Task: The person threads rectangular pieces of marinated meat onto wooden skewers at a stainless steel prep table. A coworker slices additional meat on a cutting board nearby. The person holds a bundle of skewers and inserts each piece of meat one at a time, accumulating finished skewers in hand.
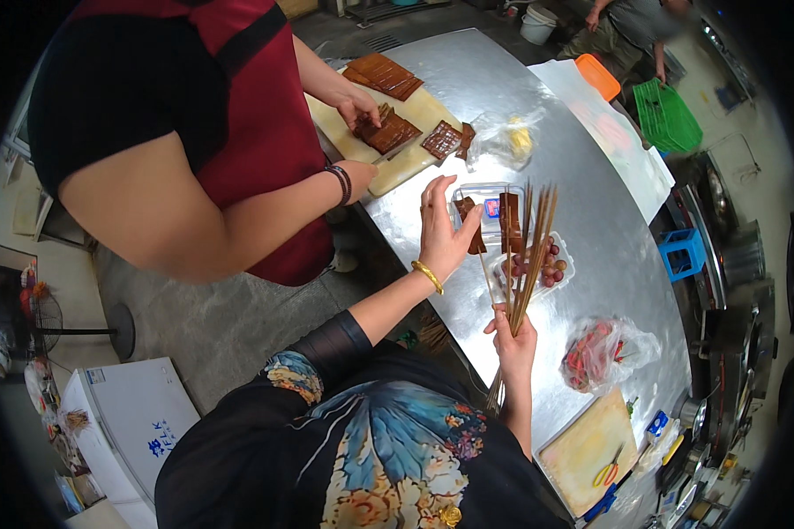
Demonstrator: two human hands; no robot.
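Note:
My right hand [517,344] is closed around a bundle of thin wooden skewers [536,264]. One skewer leans out to the left, with a brown slab of food, perhaps dried tofu [473,231], threaded at its upper end. A second brown strip [510,221] is threaded upright on another skewer beside it. My left hand [442,231], with a gold bangle at the wrist, is at the leaning slab. Its fingers and thumb are apart, and the thumb overlaps the slab's edge; whether it touches is unclear. Behind the skewers are a lidded clear plastic box [483,192] and a container of grapes [556,261].
On the steel table [589,218], a co-worker [258,132] cuts brown slabs [390,131] with a knife on a board [397,172]. A bag with yellow contents [519,139], a bag of red peppers [595,357], and a board [582,449] with scissors [607,473] also lie there.

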